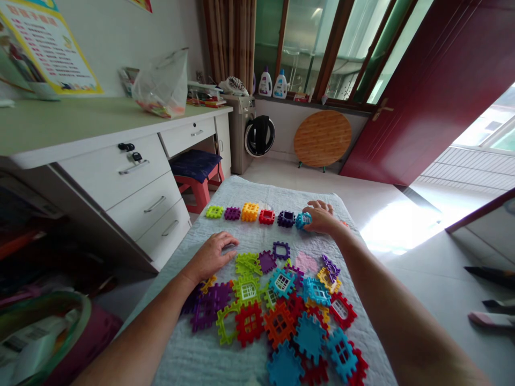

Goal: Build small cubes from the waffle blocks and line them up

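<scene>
My right hand (321, 216) is at the right end of a row of building blocks, its fingers closed on a light-blue block (303, 221). To the left in the row stand a dark-purple block (286, 218), a red block (266, 216), a yellow block (250, 211), a purple block (232, 213) and a lime-green block (214, 212). My left hand (214, 254) rests palm down with its fingers apart and holds nothing, beside a lime-green tile (247, 264). Nearer me lie loose notched tiles in a heap, among them an orange window tile (279, 324) and a plain blue tile (309, 336).
A pale cloth (183, 343) covers the table. At left is a white desk (120, 177) bearing a plastic bag (163, 86), with a stool (198, 171) beside it. Behind are a washing machine (241, 120) and a round wooden tabletop (323, 138). A bin (86, 321) stands lower left.
</scene>
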A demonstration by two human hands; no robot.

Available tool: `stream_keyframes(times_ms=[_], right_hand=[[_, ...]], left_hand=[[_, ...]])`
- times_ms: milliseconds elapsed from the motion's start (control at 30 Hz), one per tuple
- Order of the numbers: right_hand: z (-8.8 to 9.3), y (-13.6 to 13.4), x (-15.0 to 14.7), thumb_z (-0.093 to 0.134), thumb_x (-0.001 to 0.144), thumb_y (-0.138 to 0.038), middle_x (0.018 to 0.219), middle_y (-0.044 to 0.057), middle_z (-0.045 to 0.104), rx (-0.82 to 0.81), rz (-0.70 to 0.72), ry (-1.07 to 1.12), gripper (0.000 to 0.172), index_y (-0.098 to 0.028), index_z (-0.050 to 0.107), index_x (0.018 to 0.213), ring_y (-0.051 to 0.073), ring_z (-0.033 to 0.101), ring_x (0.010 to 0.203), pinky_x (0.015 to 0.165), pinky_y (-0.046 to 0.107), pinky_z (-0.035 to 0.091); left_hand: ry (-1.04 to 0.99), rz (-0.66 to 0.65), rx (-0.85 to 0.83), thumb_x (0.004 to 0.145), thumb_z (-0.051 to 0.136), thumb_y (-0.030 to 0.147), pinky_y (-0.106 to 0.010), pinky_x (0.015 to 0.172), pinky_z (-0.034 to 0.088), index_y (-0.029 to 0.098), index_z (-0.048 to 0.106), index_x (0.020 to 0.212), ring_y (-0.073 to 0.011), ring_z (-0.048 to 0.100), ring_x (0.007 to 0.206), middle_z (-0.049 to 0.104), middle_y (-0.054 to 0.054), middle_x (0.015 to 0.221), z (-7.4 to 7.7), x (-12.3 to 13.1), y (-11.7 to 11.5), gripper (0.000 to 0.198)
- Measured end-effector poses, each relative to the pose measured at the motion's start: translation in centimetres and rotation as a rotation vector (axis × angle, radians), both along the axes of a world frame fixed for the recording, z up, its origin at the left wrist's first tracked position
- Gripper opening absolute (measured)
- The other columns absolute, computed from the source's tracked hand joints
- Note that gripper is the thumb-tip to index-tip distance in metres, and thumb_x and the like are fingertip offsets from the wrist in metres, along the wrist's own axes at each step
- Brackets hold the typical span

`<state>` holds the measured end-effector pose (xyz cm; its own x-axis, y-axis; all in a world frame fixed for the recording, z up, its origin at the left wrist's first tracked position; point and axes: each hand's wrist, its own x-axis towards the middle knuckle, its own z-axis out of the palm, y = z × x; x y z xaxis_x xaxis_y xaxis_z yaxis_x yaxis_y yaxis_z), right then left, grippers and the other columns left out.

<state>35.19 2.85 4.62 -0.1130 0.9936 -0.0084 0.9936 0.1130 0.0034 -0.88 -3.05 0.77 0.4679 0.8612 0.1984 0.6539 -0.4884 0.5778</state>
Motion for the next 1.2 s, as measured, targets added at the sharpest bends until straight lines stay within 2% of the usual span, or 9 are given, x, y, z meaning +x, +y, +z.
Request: stream_keyframes(times_ms=[133, 267, 333, 433, 567, 700, 800, 1067, 1200], right_hand=[[1.2, -1.1, 0.3, 0.066, 0.063, -0.041, 0.137, 0.01, 0.038, 0.12, -0.007, 0.072, 0.062, -0.025, 0.054, 0.122, 0.035, 0.025, 0.128, 0.102, 0.055, 0.017], [2.8, -4.1, 1.2, 0.062, 0.07, -0.039, 0.133, 0.011, 0.042, 0.327, -0.06, 0.206, 0.05, -0.024, 0.056, 0.118, 0.035, 0.032, 0.124, 0.099, 0.053, 0.027], [3.3, -6.2, 1.3, 0.06, 0.073, -0.037, 0.129, 0.011, 0.046, 0.37, -0.049, 0.286, 0.044, -0.024, 0.057, 0.115, 0.033, 0.038, 0.12, 0.096, 0.052, 0.032], [3.1, -9.6, 0.6, 0.057, 0.077, -0.033, 0.116, 0.01, 0.055, 0.301, 0.096, 0.439, 0.037, -0.023, 0.057, 0.112, 0.026, 0.05, 0.107, 0.092, 0.043, 0.039], [1.0, -12.6, -0.8, 0.056, 0.078, -0.028, 0.102, 0.007, 0.061, 0.15, 0.186, 0.532, 0.029, -0.022, 0.059, 0.107, 0.021, 0.056, 0.094, 0.083, 0.037, 0.044], [-1.4, -12.9, -0.1, 0.052, 0.077, -0.02, 0.093, 0.007, 0.061, 0.179, 0.1, 0.447, 0.022, -0.019, 0.062, 0.096, 0.021, 0.056, 0.086, 0.079, 0.036, 0.043], [-2.4, -12.6, 1.3, 0.048, 0.076, -0.018, 0.089, 0.006, 0.061, 0.174, 0.035, 0.404, 0.021, -0.018, 0.062, 0.092, 0.019, 0.056, 0.081, 0.073, 0.032, 0.043], [-3.3, -12.1, 3.9, 0.038, 0.082, -0.03, 0.067, 0.003, 0.063, 0.179, -0.191, 0.433, 0.027, -0.019, 0.063, 0.077, 0.016, 0.056, 0.063, 0.06, 0.026, 0.037], [-2.7, -12.3, 4.1, 0.045, 0.08, -0.044, 0.061, 0.001, 0.061, 0.075, -0.186, 0.431, 0.032, -0.019, 0.062, 0.07, 0.013, 0.051, 0.055, 0.052, 0.025, 0.033]], left_hand=[[0.003, -0.001, -0.006, 0.078, 0.056, 0.026, -0.035, 0.092, 0.042, 0.02, 0.065, 0.097, -0.0206, 0.056, 0.098, 0.061, -0.005, 0.103, 0.1, 0.0, 0.0, 0.022], [-0.001, -0.003, -0.004, 0.078, 0.056, 0.027, -0.035, 0.093, 0.042, 0.02, 0.065, 0.097, -0.0211, 0.056, 0.099, 0.061, -0.005, 0.103, -0.1, 0.0, 0.1, 0.023], [-0.001, -0.004, -0.004, 0.078, 0.056, 0.028, -0.035, 0.093, 0.042, 0.019, 0.066, 0.097, -0.0214, 0.056, 0.099, 0.061, -0.006, 0.103, -0.1, 0.0, 0.2, 0.023], [-0.004, -0.006, -0.006, 0.077, 0.056, 0.028, -0.035, 0.092, 0.043, 0.018, 0.066, 0.097, -0.0217, 0.056, 0.098, 0.061, -0.006, 0.102, -0.2, 0.0, 0.2, 0.024], [-0.015, -0.002, -0.005, 0.077, 0.056, 0.029, -0.035, 0.092, 0.043, 0.018, 0.066, 0.096, -0.0217, 0.057, 0.098, 0.061, -0.006, 0.101, -0.3, 0.0, 0.1, 0.024], [-0.021, -0.003, 0.009, 0.077, 0.056, 0.03, -0.035, 0.093, 0.043, 0.019, 0.066, 0.096, -0.0214, 0.057, 0.099, 0.061, -0.005, 0.101, -0.5, 0.0, 0.2, 0.024], [-0.015, -0.004, 0.015, 0.077, 0.056, 0.03, -0.036, 0.093, 0.042, 0.02, 0.066, 0.095, -0.0213, 0.057, 0.098, 0.061, -0.005, 0.101, -0.5, 0.1, 0.3, 0.023], [-0.003, -0.003, 0.014, 0.077, 0.055, 0.031, -0.036, 0.094, 0.042, 0.02, 0.066, 0.095, -0.0214, 0.056, 0.099, 0.062, -0.005, 0.102, -0.2, 0.1, 0.1, 0.023], [-0.015, -0.004, 0.009, 0.077, 0.055, 0.031, -0.036, 0.093, 0.043, 0.02, 0.066, 0.095, -0.0216, 0.057, 0.098, 0.062, -0.005, 0.102, -0.1, 0.1, 0.1, 0.024]])
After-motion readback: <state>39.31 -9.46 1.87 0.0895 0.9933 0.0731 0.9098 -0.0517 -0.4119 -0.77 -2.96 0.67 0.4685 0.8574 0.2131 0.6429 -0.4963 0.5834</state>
